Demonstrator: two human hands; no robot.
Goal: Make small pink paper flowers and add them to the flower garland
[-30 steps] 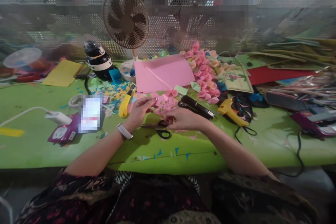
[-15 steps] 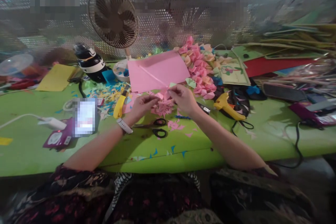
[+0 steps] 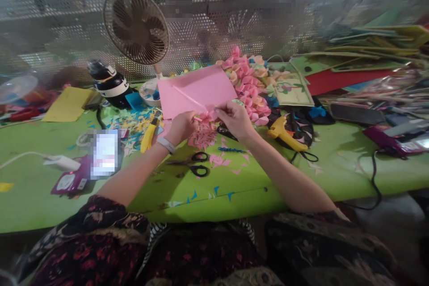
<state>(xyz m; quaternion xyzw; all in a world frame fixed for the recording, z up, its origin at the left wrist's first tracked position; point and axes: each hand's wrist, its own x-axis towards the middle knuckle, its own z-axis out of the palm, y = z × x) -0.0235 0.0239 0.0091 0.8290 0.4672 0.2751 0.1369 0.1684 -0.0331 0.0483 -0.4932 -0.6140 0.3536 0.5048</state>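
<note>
Pink paper piece (image 3: 205,118) pinched by fingers of both left hand (image 3: 181,126), right hand (image 3: 234,118), one scissors (image 3: 197,164) nearby

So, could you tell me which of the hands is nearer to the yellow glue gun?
Right. The right hand is just left of the yellow glue gun; the left hand lies farther left.

Paper-craft workshop: green worktable (image 3: 335,174) with paper scraps (image 3: 134,123), scissors (image 3: 197,164), glue gun (image 3: 284,133), card stacks (image 3: 362,53) upper right.

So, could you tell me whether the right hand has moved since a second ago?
Yes. The right hand has left the scissors and moved away from the body, to the small pink paper piece.
</note>
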